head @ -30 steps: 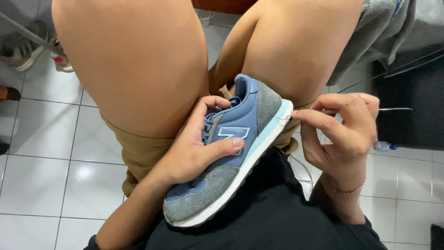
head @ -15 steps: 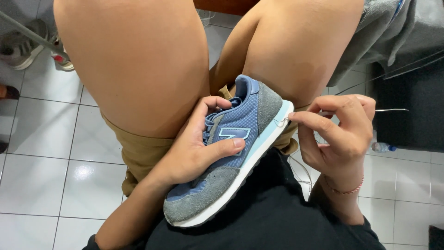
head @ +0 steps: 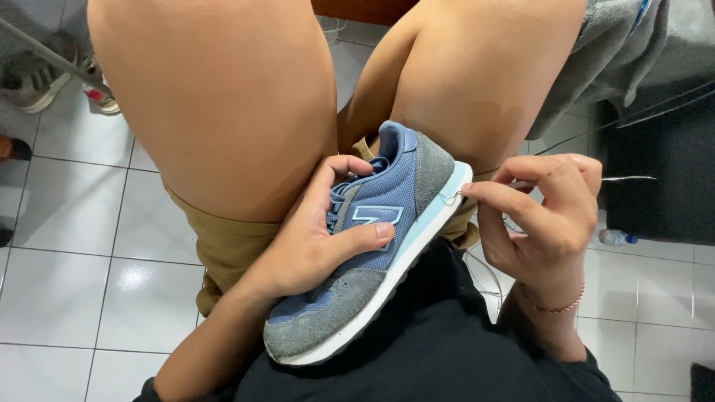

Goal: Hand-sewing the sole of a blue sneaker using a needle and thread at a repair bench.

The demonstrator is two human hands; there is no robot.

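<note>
Place: on the lap of a seated person, seen from above, bare knees apart over a white tiled floor [head: 67, 298].
Shoe: a blue and grey sneaker [head: 372, 246] lies sole-side right across the lap, grey toe toward the body, heel wedged between the thighs, which seems to steady it.
Left hand: the left hand [head: 320, 238] wraps over the laces, fingers curled into the opening, thumb pressed flat on the blue side panel. It holds the sneaker tilted so the pale sole edge faces the other hand.
Right hand: the right hand [head: 544, 216] is closed in a narrow pinch, thumb and forefinger tips meeting just at the sole edge near the heel. What it pinches is too small to tell; a thin thread [head: 450, 199] shows at the fingertips, and a thin pale strand trails below the hand.
Wrist: a thin red cord bracelet [head: 555, 305].
Clothing: tan shorts [head: 223, 246] and a black shirt [head: 432, 350].
Around: another shoe [head: 37, 78] on the floor upper left; grey cloth [head: 625, 52] upper right; a small plastic bottle [head: 617, 238] beside the right hand.
</note>
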